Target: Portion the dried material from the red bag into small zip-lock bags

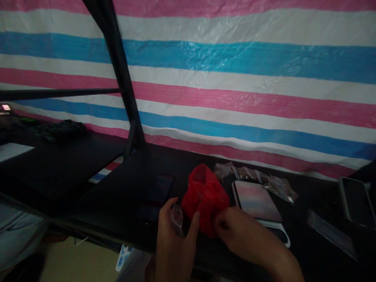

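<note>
A crumpled red bag [205,192] stands on the black tabletop with its mouth upward. My left hand [176,239] is at its near left side, with a small clear plastic bag [176,217] held between the fingers and palm. The thumb of that hand rests against the red bag. On the right, my right hand [237,233] is closed, its curled fingertips pressed to the red bag's lower right side. Whether something else is pinched in those fingertips is hidden.
Several small zip bags [279,186] with small brownish pieces lie along the back. A pastel-coloured flat case [257,199] is right of the red bag. A dark phone [160,190] lies left, another phone [357,199] far right, near a flat clear bag [331,233]. A black post [120,70] rises at left.
</note>
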{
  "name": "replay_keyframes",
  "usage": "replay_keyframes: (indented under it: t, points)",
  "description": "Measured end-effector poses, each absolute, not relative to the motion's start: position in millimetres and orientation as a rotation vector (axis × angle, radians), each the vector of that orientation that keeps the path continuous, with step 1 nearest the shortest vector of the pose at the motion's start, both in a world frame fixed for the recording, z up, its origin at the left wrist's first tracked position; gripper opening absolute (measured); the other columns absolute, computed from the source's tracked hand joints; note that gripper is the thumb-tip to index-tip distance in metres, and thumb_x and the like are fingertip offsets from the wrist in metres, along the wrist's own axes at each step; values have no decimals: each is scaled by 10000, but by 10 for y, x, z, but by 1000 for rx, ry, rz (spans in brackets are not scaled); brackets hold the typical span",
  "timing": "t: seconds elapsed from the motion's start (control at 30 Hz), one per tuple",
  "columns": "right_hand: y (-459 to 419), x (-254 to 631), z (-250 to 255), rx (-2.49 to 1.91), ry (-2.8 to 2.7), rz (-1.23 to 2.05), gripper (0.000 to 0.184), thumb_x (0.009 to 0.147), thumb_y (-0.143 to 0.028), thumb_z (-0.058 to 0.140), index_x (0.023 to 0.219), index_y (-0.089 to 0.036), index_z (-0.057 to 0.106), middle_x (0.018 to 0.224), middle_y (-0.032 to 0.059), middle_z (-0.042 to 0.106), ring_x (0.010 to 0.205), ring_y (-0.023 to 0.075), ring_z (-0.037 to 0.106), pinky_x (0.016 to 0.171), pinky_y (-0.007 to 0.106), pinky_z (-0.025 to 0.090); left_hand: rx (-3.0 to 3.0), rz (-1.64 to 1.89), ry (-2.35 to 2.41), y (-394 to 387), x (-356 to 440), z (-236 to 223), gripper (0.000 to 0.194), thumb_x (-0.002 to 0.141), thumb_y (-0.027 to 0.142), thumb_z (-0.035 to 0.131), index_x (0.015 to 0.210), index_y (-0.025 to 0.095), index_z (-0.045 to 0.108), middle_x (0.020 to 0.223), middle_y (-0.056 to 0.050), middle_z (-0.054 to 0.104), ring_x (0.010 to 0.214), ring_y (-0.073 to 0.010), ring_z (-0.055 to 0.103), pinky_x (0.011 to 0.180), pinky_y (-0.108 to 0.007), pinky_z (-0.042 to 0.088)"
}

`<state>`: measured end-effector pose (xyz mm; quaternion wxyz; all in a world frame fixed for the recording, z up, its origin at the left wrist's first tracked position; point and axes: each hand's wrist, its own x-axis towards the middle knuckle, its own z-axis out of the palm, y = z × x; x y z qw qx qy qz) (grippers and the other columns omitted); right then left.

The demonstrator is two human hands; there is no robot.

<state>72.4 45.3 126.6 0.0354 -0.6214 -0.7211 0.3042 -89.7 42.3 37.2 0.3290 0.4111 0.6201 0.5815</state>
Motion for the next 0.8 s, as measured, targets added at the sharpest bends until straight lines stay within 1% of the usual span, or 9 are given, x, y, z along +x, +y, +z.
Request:
replay_keyframes:
  t: [0.07,0.13,0.2,0.27,0.33,0.43,0.57,0.67,0.8]
  points:
    - [471,691,1225,-1934,-2188,906,312,925,-95,524,728,-201,741,754,53,771,677,174,683,610,298,351,1055,1597,1552,462,-822,414,713,687,528,849,1273,237,564,1139,-90,688,1022,-302,728,920,-513,614]
    - [522,639,1169,-1939,-2139,787,266,947,-104,531,851,-201,759,882,68,796,797,199,728,670,295,400,1035,1650,1458,505,-755,445,726,660,463,886,1268,240,557,1106,-68,690,968,-272,736,879,-462,631]
    - [592,575,1104,-1944,-2086,626,226,981,-121,540,997,-200,751,1059,86,790,926,221,743,748,304,441,1038,1669,1425,554,-710,444,696,651,389,894,1250,240,573,1126,-68,694,1010,-275,735,895,-446,630]
    - [663,511,1035,-1969,-2050,495,194,998,-153,574,1113,-204,722,1242,101,740,1015,241,740,791,319,461,1048,1661,1415,613,-696,417,605,665,292,843,1216,235,603,1151,-78,705,1059,-281,729,924,-445,621]
    - [723,467,970,-1998,-2037,456,185,990,-178,626,1154,-215,703,1318,99,702,1047,257,735,790,328,468,1023,1645,1371,676,-713,389,541,667,213,756,1189,227,613,1113,-73,723,995,-260,740,877,-424,628]
    - [783,477,902,-1970,-1998,529,155,965,-148,661,1088,-228,709,1194,64,745,1032,247,729,802,323,464,969,1668,1365,745,-763,391,517,642,180,688,1152,220,611,1009,-41,719,827,-206,725,750,-350,618]
    - [841,624,864,-1875,-1846,586,118,936,-144,710,1014,-232,715,1048,33,772,971,222,718,816,314,463,953,1747,1445,732,-790,437,475,631,187,666,1101,222,609,921,-21,681,754,-189,685,669,-305,584]
    - [856,749,857,-1840,-1767,556,137,899,-128,738,1006,-209,713,1052,46,766,982,224,707,864,323,475,999,1784,1495,669,-766,425,478,644,165,642,1116,234,605,965,-30,655,824,-209,680,733,-341,593]
    - [786,847,855,-1728,-1811,826,237,840,-90,750,1046,-207,745,1036,33,765,981,211,704,868,310,492,1161,1702,1521,606,-717,353,483,714,148,623,1183,254,581,1134,-64,614,1036,-269,659,909,-462,582]
